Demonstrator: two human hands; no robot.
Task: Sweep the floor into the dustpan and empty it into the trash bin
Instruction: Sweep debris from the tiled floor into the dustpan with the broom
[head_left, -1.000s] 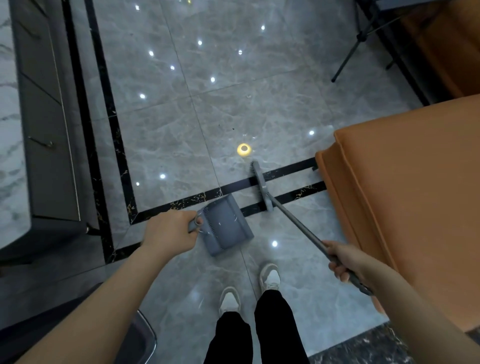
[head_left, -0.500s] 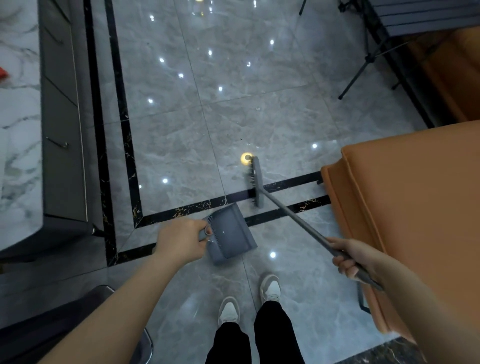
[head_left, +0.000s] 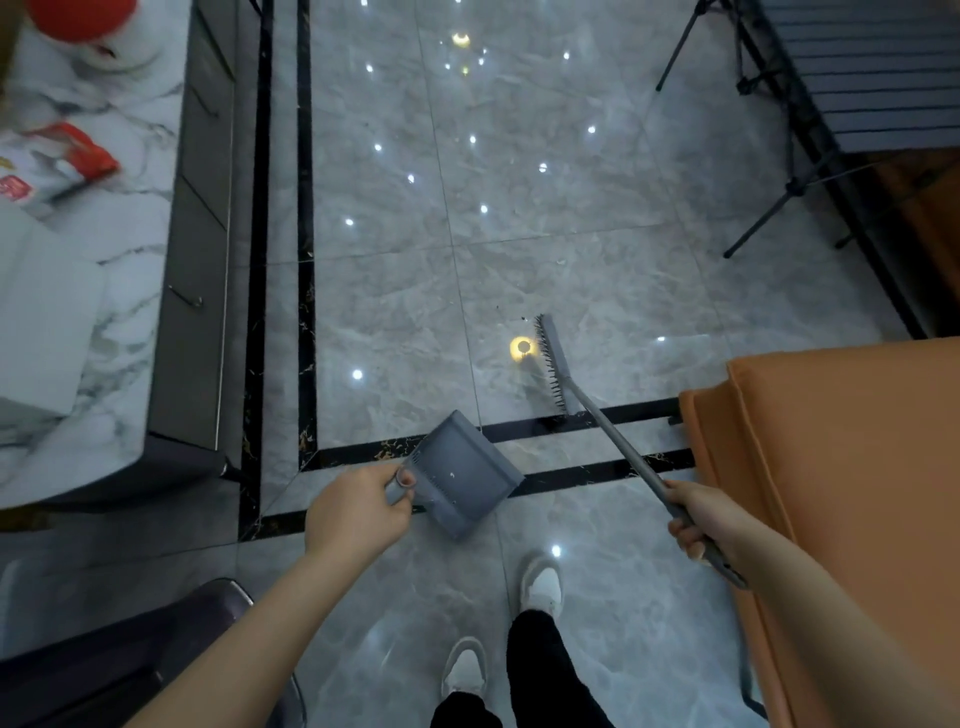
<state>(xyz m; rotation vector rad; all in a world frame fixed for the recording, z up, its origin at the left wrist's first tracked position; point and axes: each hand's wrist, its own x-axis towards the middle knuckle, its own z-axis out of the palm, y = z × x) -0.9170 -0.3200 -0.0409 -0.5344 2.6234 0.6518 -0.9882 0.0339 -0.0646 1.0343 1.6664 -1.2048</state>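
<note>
My left hand (head_left: 358, 512) grips the handle of a grey dustpan (head_left: 462, 473), which hangs tilted just above the glossy grey floor (head_left: 405, 312) in front of my feet. My right hand (head_left: 698, 522) is closed around the long handle of a grey broom (head_left: 613, 436). The broom's brush head (head_left: 551, 364) rests on the floor ahead of the dustpan, bristles facing left, next to a yellow light reflection. A few small dark specks (head_left: 497, 307) lie on the tile just beyond the brush. No trash bin is in view.
An orange sofa (head_left: 841, 493) fills the right side, close to my right arm. A grey cabinet with a marble top (head_left: 104, 312) stands on the left, carrying red and white packages. A black tripod (head_left: 779, 197) stands at the upper right. A dark chair (head_left: 130, 660) is at lower left.
The broom head has moved further out over the tile, past the black floor stripes. The dustpan has stayed in my left hand, and my view has tipped forward.
</note>
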